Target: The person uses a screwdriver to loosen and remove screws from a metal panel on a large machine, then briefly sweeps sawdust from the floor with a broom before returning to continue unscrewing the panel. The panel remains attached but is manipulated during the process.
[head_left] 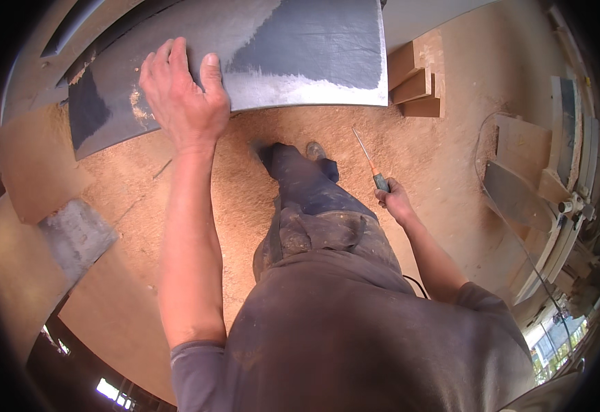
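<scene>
The left hand [187, 94] lies flat, thumb spread, on a grey panel [307, 44], sawdust [137, 106] beside it. The right hand [395, 200] is closed around a screwdriver-like tool's [380, 180] handle, above the dusty floor [235, 178], tip toward the panel.

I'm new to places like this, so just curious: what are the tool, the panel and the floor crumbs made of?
Tool: probably metal shaft, thin and greyish; handle likely plastic, green and orange.
Panel: perhaps metal or coated board; dark grey with pale, shiny patches leaves it open.
Crumbs: probably wood, being tan, loose and matt.
</scene>
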Available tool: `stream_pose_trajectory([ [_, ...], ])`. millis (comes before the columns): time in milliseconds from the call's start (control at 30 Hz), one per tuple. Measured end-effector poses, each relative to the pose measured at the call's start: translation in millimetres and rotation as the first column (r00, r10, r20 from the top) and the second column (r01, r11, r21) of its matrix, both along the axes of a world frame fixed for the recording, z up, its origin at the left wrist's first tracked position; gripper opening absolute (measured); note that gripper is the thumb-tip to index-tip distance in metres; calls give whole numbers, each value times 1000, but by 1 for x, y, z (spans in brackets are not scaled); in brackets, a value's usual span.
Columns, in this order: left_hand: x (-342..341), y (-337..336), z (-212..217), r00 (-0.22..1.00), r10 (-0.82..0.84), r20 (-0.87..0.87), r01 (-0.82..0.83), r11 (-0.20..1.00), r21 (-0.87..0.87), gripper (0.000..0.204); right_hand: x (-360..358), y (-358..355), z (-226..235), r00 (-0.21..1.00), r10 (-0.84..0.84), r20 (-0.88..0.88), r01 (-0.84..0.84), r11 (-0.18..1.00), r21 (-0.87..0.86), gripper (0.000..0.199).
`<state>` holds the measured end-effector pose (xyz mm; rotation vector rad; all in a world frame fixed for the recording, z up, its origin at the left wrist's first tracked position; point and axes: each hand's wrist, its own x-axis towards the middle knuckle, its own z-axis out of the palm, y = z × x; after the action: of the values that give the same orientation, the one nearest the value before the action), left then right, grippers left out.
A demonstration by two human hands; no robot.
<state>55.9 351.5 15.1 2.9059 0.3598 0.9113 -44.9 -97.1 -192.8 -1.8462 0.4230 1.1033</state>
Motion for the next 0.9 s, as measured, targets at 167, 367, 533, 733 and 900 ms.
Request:
stream_pose_trajectory([
  [167,1,0,-4,999,-9,36,11,999,-45,48,-21,-8,-15,995,95,-43,-98,993,-68,17],
  [367,-1,-7,0,998,44,41,-41,996,-75,47,-24,-34,-9,992,97,-79,-111,977,-184,23],
  [533,1,-8,-2,997,50,57,-48,998,-52,46,-34,-69,-1,997,5,-82,-25,970,-244,24],
  [733,1,-5,-4,996,45,81,-43,999,-33,43,-48,-96,13,991,-130,-39,114,953,-279,21],
  [900,1,0,-2,995,-5,102,6,1000,-13,38,-52,-117,15,974,-224,32,224,940,-258,16],
])
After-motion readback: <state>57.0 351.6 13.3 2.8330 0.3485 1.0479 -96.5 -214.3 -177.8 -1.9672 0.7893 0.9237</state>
